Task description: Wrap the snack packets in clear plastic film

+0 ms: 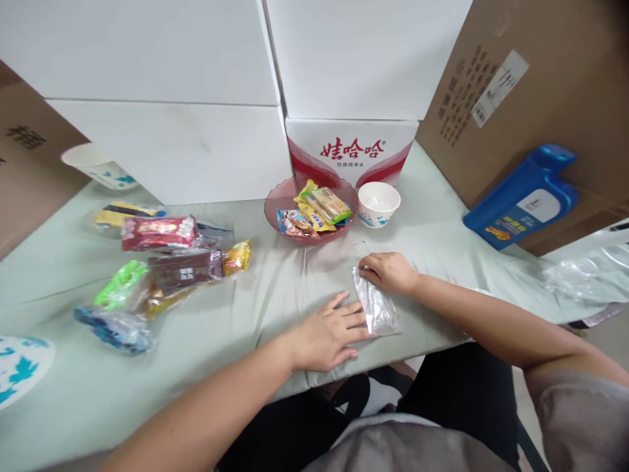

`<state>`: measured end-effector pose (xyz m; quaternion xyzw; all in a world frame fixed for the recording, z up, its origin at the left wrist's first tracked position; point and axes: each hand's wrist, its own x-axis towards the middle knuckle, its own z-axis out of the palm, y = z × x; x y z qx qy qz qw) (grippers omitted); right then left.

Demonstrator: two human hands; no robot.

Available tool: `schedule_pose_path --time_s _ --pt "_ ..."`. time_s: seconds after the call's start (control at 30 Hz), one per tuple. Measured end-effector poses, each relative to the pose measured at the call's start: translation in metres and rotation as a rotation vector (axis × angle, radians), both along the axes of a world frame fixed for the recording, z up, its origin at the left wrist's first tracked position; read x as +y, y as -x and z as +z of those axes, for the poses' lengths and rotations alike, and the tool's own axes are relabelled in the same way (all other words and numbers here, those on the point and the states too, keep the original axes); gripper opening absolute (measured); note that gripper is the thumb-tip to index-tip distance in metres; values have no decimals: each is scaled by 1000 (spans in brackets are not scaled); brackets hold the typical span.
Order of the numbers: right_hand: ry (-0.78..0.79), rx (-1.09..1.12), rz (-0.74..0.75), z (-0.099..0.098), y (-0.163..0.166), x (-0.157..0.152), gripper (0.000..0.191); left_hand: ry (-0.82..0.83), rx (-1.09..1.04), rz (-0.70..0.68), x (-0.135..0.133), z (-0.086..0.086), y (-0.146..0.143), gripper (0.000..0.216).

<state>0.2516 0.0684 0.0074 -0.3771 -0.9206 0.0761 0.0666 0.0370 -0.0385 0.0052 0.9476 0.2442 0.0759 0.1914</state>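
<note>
A clear plastic bag (377, 307) lies flat on the table near its front edge. My left hand (328, 334) rests palm down with its fingers spread, the fingertips touching the bag's left side. At the bag's upper end, the fingers of my right hand (390, 272) are curled and closed on the plastic. Beyond the hands stands a pink glass bowl (272, 213) holding several wrapped snacks (324, 206). Close to its right is a white paper cup (378, 204) with something clear inside.
Several wrapped snacks (185, 267) lie in a loose group at the left. One paper cup (101, 167) leans by the boxes, and another (22, 370) is at the left edge. White boxes (171, 147), a brown carton (491, 131) and a blue bottle (521, 196) border the table.
</note>
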Motion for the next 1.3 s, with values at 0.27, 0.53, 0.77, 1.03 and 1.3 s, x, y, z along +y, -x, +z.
schedule_pose_path --time_s 0.27,0.53,0.77,1.03,1.3 --pt "-254 273 73 5 -13 -17 20 28 -12 -12 3 -3 1 46" --pt "-138 135 128 -18 -19 -60 38 -67 -179 20 7 0 4 37" --pt "-82 212 143 -10 -21 -54 34 -145 -137 104 13 -4 4 33" --pt "-80 279 228 0 -41 -100 28 -73 -89 118 14 -5 5 39" --pt "-208 231 308 -6 -38 -108 21 -37 -101 102 13 -2 6 30"
